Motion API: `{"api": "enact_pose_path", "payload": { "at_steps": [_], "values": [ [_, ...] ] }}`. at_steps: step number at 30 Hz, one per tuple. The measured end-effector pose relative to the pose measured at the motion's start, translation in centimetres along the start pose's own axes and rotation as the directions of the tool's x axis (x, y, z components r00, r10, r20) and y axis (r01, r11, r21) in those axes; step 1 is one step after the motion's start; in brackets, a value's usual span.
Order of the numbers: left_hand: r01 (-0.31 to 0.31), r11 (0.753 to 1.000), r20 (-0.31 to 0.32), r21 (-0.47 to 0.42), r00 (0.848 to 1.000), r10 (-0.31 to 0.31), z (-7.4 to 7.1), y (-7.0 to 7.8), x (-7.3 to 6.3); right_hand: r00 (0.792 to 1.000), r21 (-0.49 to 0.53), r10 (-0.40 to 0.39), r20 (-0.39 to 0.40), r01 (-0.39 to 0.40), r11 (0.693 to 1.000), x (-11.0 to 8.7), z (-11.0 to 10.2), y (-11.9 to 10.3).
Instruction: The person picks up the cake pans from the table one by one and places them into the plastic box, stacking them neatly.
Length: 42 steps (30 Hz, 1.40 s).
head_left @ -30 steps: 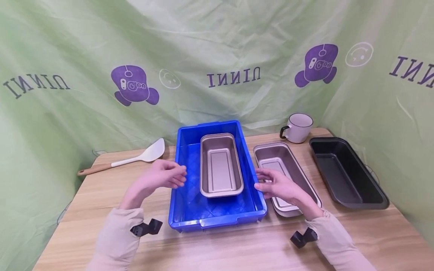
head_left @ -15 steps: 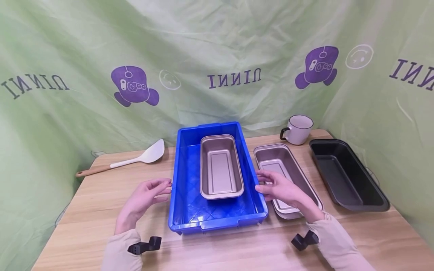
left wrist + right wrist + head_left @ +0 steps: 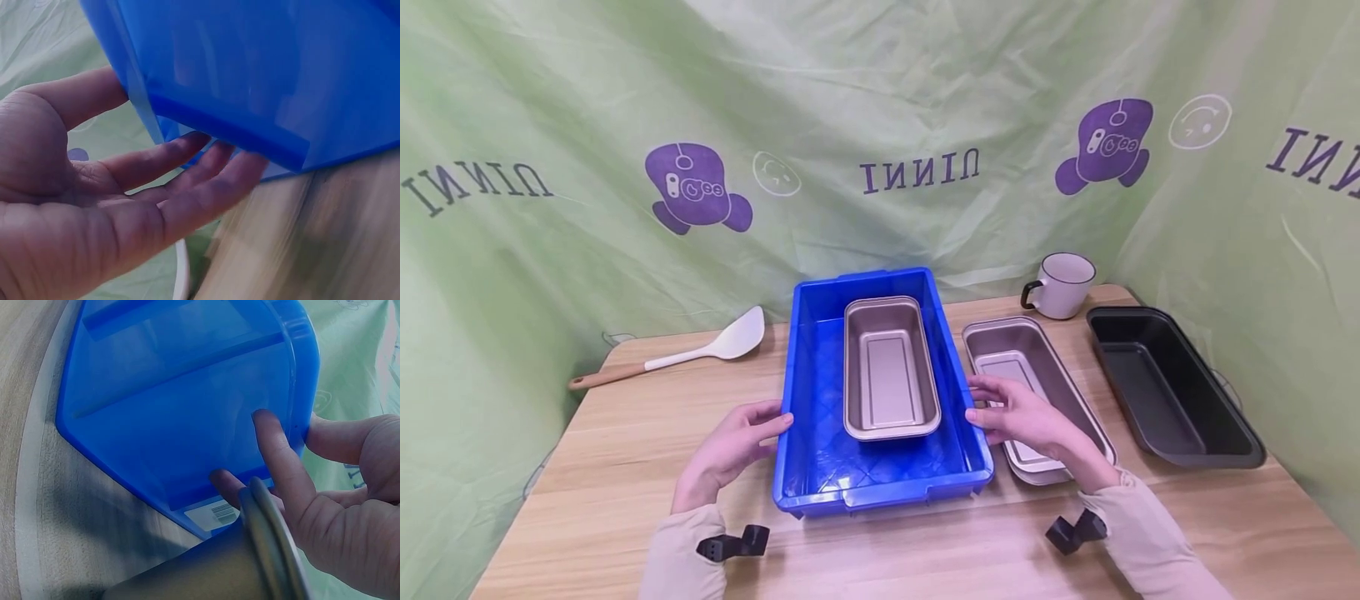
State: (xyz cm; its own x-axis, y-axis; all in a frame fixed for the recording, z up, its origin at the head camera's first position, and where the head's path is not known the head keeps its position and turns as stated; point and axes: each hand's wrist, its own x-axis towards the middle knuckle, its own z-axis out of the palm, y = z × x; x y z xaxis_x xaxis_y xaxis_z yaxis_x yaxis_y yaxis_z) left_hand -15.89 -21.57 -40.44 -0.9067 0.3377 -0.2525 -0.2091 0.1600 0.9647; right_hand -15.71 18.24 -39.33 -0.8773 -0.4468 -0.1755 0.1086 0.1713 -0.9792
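Observation:
A blue plastic bin (image 3: 823, 400) stands mid-table, with a champagne-coloured loaf pan (image 3: 891, 375) inside it. My left hand (image 3: 730, 446) grips the bin's left side, thumb on the rim. In the left wrist view, its fingers (image 3: 206, 187) reach under a ledge on the bin's outer wall. On the opposite side my right hand (image 3: 1026, 429) holds the bin, thumb at the rim and fingers (image 3: 275, 444) against the outer wall. Nested loaf pans (image 3: 1067, 400) lie right beside that hand, partly covered by it; their rims (image 3: 269, 537) overlap its fingers in the right wrist view.
A black loaf pan (image 3: 1172, 392) sits at the far right, and a white mug (image 3: 1063, 287) with a black handle stands behind. To the left lies a white spatula (image 3: 737, 337) with a wooden handle. Green printed cloth (image 3: 910, 92) hangs around the wooden table (image 3: 625, 450).
My left hand has come down from over the bin's left edge, moved outside it, then closed in with its thumb on the rim. The right hand and the bin have stayed put.

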Motion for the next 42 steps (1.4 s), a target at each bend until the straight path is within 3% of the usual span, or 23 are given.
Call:
{"api": "enact_pose_path", "payload": {
  "at_steps": [11, 23, 34, 39, 42],
  "values": [
    [-0.010, 0.979, 0.049, -0.202, 0.999, 0.021, 0.2, -0.1, 0.1, 1.000, 0.004, 0.001, -0.002, -0.001, 1.000, 0.0, 0.1, -0.1],
    [-0.018, 0.970, 0.086, -0.242, 0.995, 0.040, -0.1, -1.0, 0.5, 1.000, 0.005, 0.015, -0.016, -0.015, 1.000, 0.0, 0.4, -0.1],
    [-0.040, 0.971, 0.072, -0.238, 0.996, 0.059, -0.2, -0.6, 0.6, 0.999, -0.059, 0.019, -0.029, -0.020, 0.998, -0.1, 0.3, -1.1],
    [-0.035, 0.971, 0.074, -0.238, 0.996, 0.054, -0.2, -0.7, 0.6, 0.999, -0.042, -0.011, -0.041, 0.009, 0.999, -1.3, -0.9, -1.5],
    [-0.033, 0.969, 0.073, -0.243, 0.996, 0.052, -0.2, -0.7, 0.7, 0.995, -0.091, -0.058, -0.083, 0.051, 0.995, -2.6, -2.4, -1.6]
  ]
}}
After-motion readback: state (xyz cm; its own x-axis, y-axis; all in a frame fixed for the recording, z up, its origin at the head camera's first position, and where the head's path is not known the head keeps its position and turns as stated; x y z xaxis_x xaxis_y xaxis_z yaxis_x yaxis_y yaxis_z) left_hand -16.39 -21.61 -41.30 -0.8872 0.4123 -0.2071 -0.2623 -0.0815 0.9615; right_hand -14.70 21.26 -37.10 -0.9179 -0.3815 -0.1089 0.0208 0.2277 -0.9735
